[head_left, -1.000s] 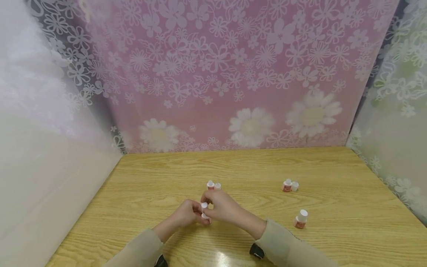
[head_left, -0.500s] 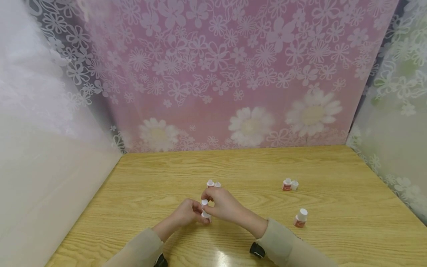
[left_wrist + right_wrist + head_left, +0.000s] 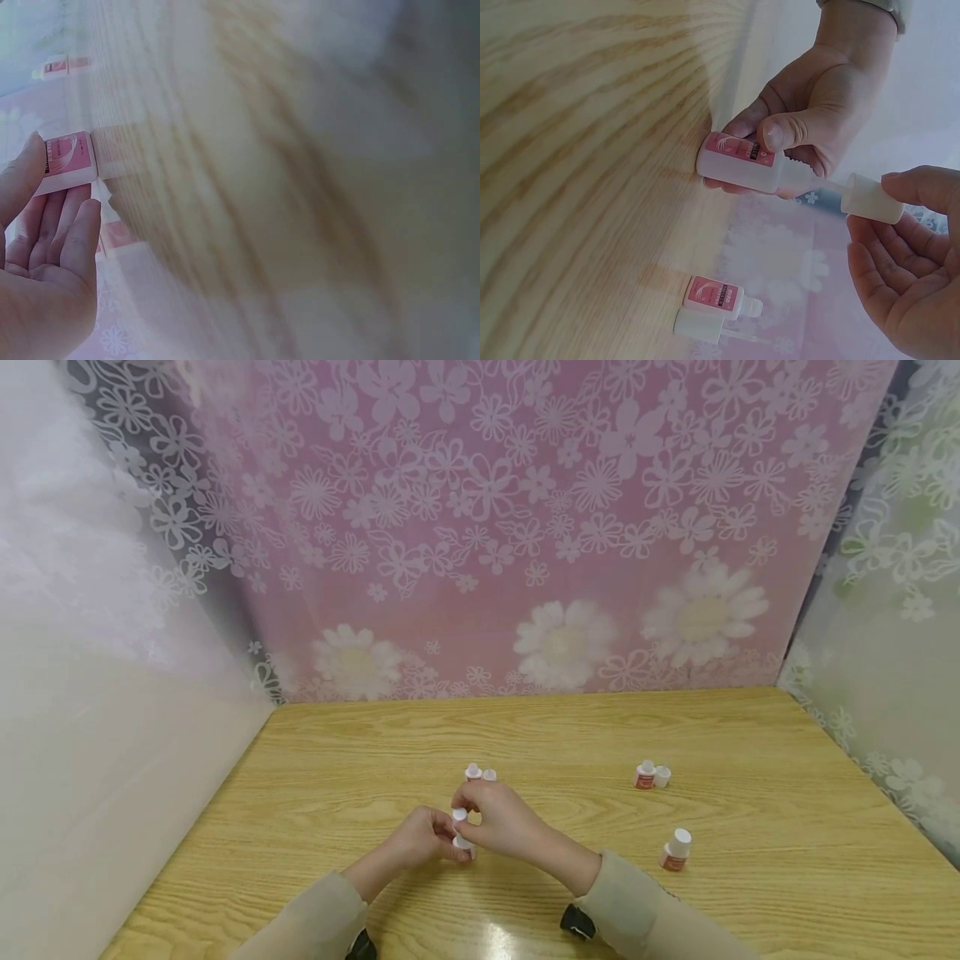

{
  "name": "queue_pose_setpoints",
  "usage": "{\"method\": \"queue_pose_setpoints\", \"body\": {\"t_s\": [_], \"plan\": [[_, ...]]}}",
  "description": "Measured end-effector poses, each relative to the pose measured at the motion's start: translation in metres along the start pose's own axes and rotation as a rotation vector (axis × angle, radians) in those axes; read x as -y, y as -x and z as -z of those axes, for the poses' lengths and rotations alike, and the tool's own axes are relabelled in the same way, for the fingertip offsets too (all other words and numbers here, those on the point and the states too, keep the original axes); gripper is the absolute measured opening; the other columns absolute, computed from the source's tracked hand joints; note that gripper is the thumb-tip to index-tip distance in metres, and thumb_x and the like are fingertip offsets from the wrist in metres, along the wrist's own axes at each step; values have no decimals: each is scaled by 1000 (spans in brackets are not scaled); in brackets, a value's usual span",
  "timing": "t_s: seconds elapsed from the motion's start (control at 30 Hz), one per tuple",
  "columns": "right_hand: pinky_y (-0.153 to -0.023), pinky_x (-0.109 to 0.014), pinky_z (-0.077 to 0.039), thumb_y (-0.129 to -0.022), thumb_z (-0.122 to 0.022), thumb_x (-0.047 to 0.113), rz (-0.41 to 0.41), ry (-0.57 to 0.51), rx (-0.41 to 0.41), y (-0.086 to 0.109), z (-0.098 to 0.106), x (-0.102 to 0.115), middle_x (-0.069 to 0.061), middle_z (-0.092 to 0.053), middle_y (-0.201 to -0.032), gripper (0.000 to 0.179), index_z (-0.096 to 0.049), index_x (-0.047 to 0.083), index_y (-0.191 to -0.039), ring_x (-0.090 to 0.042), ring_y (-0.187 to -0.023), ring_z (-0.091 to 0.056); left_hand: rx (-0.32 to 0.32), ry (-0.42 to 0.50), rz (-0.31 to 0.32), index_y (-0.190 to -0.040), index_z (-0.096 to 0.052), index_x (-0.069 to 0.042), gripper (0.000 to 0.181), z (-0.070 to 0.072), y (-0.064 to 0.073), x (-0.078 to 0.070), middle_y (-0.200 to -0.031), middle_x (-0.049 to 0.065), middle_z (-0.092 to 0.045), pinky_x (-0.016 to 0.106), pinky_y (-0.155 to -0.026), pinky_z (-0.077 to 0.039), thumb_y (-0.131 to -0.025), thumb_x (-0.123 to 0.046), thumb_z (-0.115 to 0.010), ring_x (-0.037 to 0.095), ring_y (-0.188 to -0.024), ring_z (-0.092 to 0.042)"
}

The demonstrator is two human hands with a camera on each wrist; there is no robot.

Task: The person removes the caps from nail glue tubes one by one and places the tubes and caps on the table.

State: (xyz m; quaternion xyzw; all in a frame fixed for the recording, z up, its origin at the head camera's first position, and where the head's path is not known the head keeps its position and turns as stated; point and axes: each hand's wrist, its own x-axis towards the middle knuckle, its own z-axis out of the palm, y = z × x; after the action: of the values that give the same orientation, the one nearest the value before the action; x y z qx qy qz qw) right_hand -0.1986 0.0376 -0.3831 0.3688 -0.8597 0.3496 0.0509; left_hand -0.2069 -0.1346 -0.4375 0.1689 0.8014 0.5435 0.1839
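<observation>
My left hand (image 3: 422, 839) grips a small white bottle (image 3: 739, 172) with a pink label, thumb on the label side. The bottle's base is at the wooden table. My right hand (image 3: 498, 821) pinches its white cap (image 3: 872, 201) between thumb and fingers. The cap is off the threaded neck (image 3: 796, 177), and a thin pale stem (image 3: 834, 185) runs from it into the neck opening. In the left wrist view the bottle's pink label (image 3: 69, 154) shows beside the left thumb; the cap is out of that view.
Just beyond my hands an uncapped bottle (image 3: 714, 294) stands with its cap (image 3: 697, 325) beside it, stem up. Another uncapped bottle (image 3: 644, 776) and cap (image 3: 662, 777) stand at back right. A capped bottle (image 3: 677, 850) stands nearer on the right. Floral sheets (image 3: 480, 527) enclose the table (image 3: 337, 760).
The right hand has raised the cap slightly above the bottle's neck since a second ago. Over the last half second the hands have hardly moved.
</observation>
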Motion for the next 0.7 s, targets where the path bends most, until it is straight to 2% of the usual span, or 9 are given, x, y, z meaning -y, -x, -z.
{"method": "queue_pose_setpoints", "body": {"t_s": [0.7], "plan": [[-68, -23, -45, -76, -67, 7, 6, -9, -13, 2, 2, 0, 4, -58, -79, 11, -58, 9, -82, -10, -77, -55, -5, 18, 9, -75, -63, 7, 16, 0, -1, 1, -71, 10, -65, 23, -59, -45, -68, -1, -74, 11, -65, -60]]}}
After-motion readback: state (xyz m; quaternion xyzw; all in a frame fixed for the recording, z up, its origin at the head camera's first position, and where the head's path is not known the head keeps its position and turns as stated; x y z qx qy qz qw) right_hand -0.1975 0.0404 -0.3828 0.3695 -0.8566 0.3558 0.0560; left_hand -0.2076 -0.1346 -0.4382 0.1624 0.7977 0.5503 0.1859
